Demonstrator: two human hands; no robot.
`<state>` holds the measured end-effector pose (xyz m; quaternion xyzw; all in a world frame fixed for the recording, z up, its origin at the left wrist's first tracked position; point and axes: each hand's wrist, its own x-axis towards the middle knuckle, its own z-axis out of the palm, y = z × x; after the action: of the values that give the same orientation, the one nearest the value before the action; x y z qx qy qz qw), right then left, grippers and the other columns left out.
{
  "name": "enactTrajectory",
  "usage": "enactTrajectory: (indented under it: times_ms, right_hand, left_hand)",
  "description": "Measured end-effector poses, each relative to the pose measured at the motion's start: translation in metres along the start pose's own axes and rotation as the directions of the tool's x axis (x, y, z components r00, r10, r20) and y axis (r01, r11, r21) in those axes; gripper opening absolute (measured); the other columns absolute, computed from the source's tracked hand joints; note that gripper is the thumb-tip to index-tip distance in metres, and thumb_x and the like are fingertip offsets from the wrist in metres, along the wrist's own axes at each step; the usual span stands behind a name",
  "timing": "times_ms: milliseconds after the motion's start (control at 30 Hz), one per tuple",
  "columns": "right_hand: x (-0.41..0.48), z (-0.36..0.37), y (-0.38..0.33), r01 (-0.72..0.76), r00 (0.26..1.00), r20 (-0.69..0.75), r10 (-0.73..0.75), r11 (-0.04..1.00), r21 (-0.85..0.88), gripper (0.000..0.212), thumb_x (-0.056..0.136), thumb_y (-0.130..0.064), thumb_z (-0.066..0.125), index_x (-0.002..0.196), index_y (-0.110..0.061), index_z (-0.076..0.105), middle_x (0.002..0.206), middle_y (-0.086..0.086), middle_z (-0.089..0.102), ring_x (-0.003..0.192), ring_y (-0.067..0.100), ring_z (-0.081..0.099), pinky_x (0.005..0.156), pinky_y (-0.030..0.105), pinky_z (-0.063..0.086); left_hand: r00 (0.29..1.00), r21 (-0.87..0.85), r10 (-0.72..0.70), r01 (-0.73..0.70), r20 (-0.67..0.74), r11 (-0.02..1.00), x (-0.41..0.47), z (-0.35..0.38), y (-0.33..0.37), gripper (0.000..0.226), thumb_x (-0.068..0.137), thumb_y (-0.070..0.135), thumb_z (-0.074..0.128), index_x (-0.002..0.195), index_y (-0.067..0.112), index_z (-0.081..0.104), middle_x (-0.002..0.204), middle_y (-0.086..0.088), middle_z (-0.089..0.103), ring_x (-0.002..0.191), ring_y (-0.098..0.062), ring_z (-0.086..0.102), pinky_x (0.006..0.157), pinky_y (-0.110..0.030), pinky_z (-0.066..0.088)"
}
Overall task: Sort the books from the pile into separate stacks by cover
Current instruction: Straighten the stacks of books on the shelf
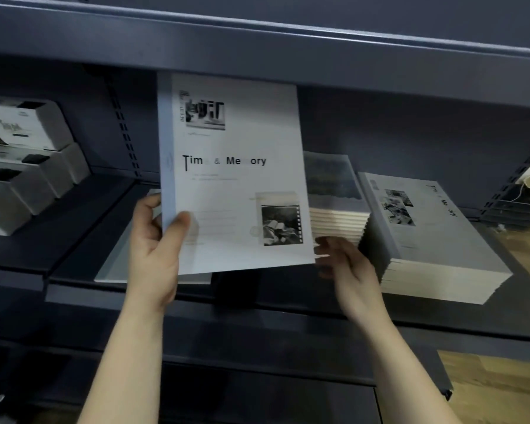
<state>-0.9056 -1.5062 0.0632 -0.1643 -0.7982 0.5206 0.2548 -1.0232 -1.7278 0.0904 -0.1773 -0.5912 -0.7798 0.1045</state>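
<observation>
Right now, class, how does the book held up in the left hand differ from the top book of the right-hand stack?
The held book stands upright, gripped by the left hand; the stack's top book lies flat. The held book's title reads level; the top book's runs sideways. Both share the same pale cover.

- Dim, cool light overall; the dark shelving (257, 50) loses detail, with the deepest shadow under its upper board.
- The held book (236, 179) has the brightest surface, and some title letters are too pale to read.
- Motion blur smears the right hand (346, 264); the left hand (153, 249) is sharper.
- Wide-angle distortion bows the shelf edges.
- A warm sheen lies on the wooden floor (520, 258) at the right.
</observation>
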Motion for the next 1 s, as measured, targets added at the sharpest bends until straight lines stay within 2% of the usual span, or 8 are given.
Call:
enactTrajectory:
  times_ms: [133,233,400,500,667,767,900,1000]
  right_hand:
    - [0.0,-0.022,-0.028,0.006,0.999,-0.042,0.005,0.969,0.245,0.029,0.1,-0.036,0.039,0.109,-0.029,0.065,0.107,-0.008,0.07,0.1,0.007,0.064,0.085,0.028,0.05]
    - [0.004,-0.041,-0.032,0.062,0.997,-0.068,-0.044,0.953,0.295,0.022,0.096,-0.014,0.05,0.112,-0.017,0.064,0.104,-0.007,0.071,0.1,0.005,0.064,0.081,0.015,0.047]
    - [0.007,-0.079,-0.021,0.055,0.982,-0.189,0.018,0.926,0.374,0.023,0.092,-0.003,0.052,0.109,-0.015,0.062,0.103,0.005,0.071,0.097,0.021,0.066,0.086,0.036,0.052]
    - [0.008,-0.104,-0.011,0.06,0.97,-0.241,0.031,0.93,0.362,0.02,0.091,-0.003,0.054,0.105,-0.015,0.063,0.099,0.006,0.071,0.095,0.024,0.067,0.082,0.037,0.052]
    - [0.013,-0.147,0.002,0.057,0.953,-0.292,0.074,0.907,0.417,0.021,0.089,0.002,0.053,0.103,-0.009,0.065,0.094,0.007,0.072,0.089,0.025,0.068,0.074,0.034,0.055]
    - [0.018,-0.17,0.013,0.058,0.938,-0.334,0.087,0.915,0.4,0.023,0.088,0.002,0.053,0.099,-0.012,0.068,0.093,0.008,0.073,0.087,0.028,0.068,0.075,0.036,0.053]
    - [0.026,-0.199,0.024,0.01,0.925,-0.351,0.146,0.914,0.406,0.026,0.088,0.002,0.051,0.087,-0.017,0.07,0.082,0.002,0.072,0.077,0.024,0.068,0.066,0.032,0.051]
    - [0.03,-0.217,0.028,-0.011,0.933,-0.327,0.151,0.92,0.392,0.027,0.088,0.005,0.049,0.085,-0.013,0.068,0.073,-0.001,0.072,0.067,0.015,0.067,0.057,0.021,0.05]
  left_hand:
    - [0.996,-0.055,-0.014,0.019,0.09,0.998,-0.011,0.034,-0.003,0.022,0.089,0.016,0.058,0.108,0.026,0.052,0.107,0.003,0.065,0.096,-0.016,0.064,0.075,-0.028,0.053]
    - [0.985,-0.08,-0.03,0.043,0.169,0.996,-0.023,0.065,-0.006,0.026,0.088,0.019,0.057,0.113,0.022,0.051,0.112,0.0,0.064,0.101,-0.017,0.064,0.077,-0.026,0.053]
    - [0.957,-0.139,-0.08,0.123,0.28,0.983,-0.04,0.113,-0.011,0.027,0.087,0.021,0.057,0.113,0.025,0.05,0.109,0.007,0.065,0.102,-0.016,0.064,0.079,-0.028,0.053]
    - [0.935,-0.13,-0.094,0.146,0.343,0.981,-0.048,0.136,-0.015,0.029,0.086,0.022,0.058,0.114,0.025,0.049,0.11,0.007,0.065,0.101,-0.012,0.064,0.076,-0.023,0.052]
    - [0.909,0.06,-0.112,0.095,0.401,0.994,-0.057,0.167,-0.021,0.016,0.095,0.031,0.051,0.109,0.026,0.055,0.102,0.015,0.066,0.094,-0.003,0.063,0.073,-0.016,0.05]
    - [0.911,0.238,-0.157,0.067,0.381,0.969,-0.066,0.179,-0.034,0.034,0.099,0.043,0.035,0.092,0.022,0.061,0.082,0.007,0.067,0.075,-0.008,0.064,0.062,-0.021,0.049]
    - [0.814,0.66,-0.204,-0.265,0.544,0.703,-0.081,0.19,-0.064,0.034,0.099,0.037,0.032,0.093,0.021,0.061,0.086,0.005,0.064,0.074,-0.01,0.058,0.068,-0.031,0.049]
    - [0.804,0.767,-0.176,-0.44,0.568,0.468,-0.093,0.199,-0.085,0.047,0.095,0.047,0.022,0.103,0.023,0.062,0.097,0.008,0.062,0.084,-0.009,0.055,0.066,-0.031,0.049]
